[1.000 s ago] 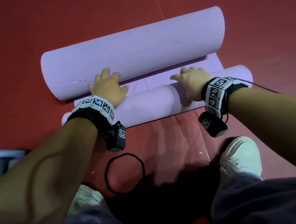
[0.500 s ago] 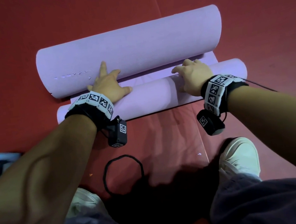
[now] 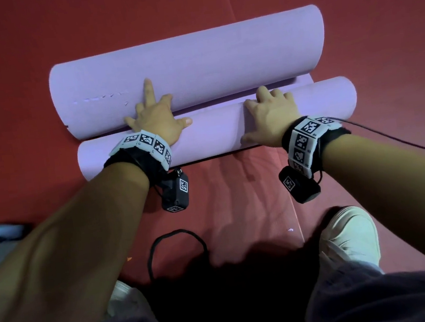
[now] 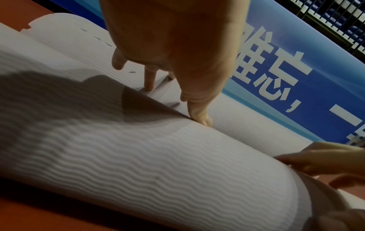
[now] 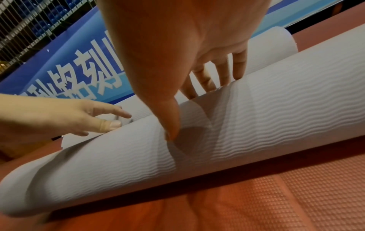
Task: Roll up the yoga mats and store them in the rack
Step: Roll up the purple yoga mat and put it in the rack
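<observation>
Across the last second the near roll of the lilac textured foam yoga mat (image 3: 215,130), mid-frame on the red padded floor (image 3: 238,198), has closed on its curled far end. Left hand (image 3: 156,122) and right hand (image 3: 271,116) press flat, fingers spread; rolling looks nearly finished.

Black loop (image 3: 177,254) on red floor (image 3: 238,198); blue banner (image 4: 296,78) behind.
</observation>
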